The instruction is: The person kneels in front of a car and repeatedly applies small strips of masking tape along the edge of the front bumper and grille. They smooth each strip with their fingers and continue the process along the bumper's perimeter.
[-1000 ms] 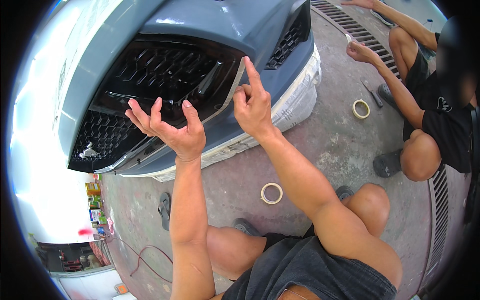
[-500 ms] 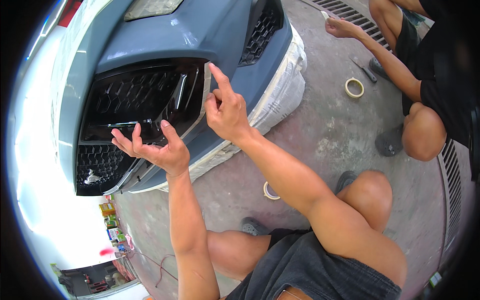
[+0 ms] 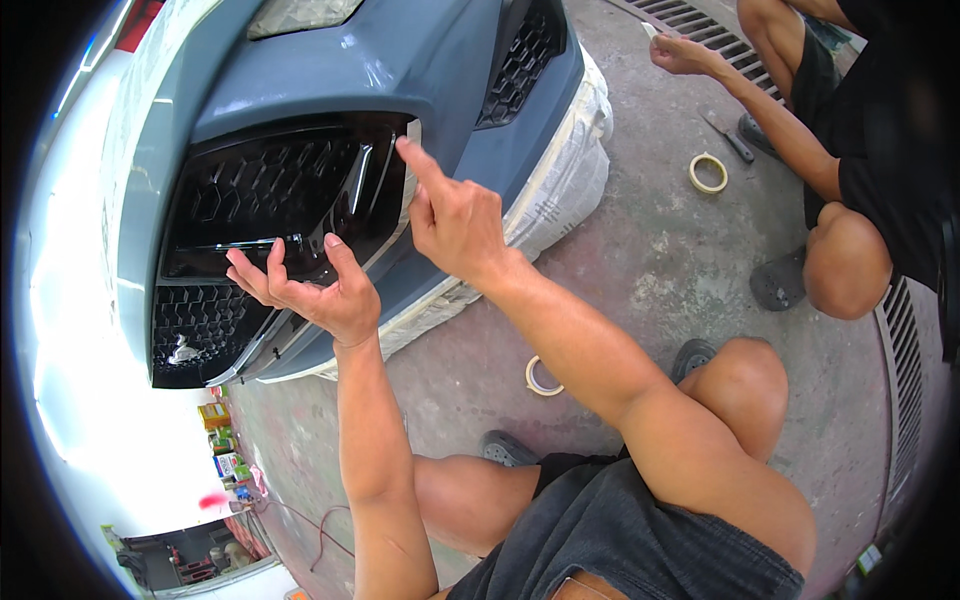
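A tape roll [image 3: 545, 391] lies on the floor [image 3: 650, 330], apparently within easy reach. Before us, the left hand [image 3: 338, 302] spreads loosely, empty; the right hand [image 3: 460, 222], half-open and seemingly empty, extends its index finger, presumably for precision, across a pale strip [image 3: 414, 131] edging the black grille [image 3: 255, 190] in the grey bumper [image 3: 450, 105].

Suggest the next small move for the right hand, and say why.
Perhaps slide the right hand lightly down the pale strip: its index fingertip is near the strip's upper end, by the glossy black grille panel, and the strip runs on below. Contact is unclear.
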`<state>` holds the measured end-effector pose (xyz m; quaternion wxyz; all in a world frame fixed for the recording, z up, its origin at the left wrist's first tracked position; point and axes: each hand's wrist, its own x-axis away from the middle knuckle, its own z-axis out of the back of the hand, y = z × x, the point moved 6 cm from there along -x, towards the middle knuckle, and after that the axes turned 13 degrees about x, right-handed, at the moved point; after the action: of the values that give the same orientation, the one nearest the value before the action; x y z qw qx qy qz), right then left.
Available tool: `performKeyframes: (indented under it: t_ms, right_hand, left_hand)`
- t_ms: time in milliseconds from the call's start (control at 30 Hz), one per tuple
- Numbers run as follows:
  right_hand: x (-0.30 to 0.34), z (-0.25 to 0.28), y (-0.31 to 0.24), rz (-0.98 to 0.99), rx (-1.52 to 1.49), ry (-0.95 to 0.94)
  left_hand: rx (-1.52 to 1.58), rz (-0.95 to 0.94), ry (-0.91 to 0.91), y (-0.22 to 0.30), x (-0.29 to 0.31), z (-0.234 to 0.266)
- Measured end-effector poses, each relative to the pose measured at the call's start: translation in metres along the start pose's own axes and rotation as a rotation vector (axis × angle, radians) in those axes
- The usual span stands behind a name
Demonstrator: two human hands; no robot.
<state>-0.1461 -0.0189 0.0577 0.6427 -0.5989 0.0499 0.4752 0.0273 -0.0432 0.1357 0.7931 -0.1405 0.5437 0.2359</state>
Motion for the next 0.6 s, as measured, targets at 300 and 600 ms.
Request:
performKeyframes:
  t_ms: [300,600]
  right_hand:
    - [0.005,-0.002,0.003,-0.245,-0.341,0.008]
    - [0.0,-0.004,-0.007,-0.39,-0.591,-0.11]
  left_hand:
    - [0.006,0.018,0.017,-0.002,-0.002,0.007]
    - [0.029,0.007,0.038,-0.003,-0.008,0.017]
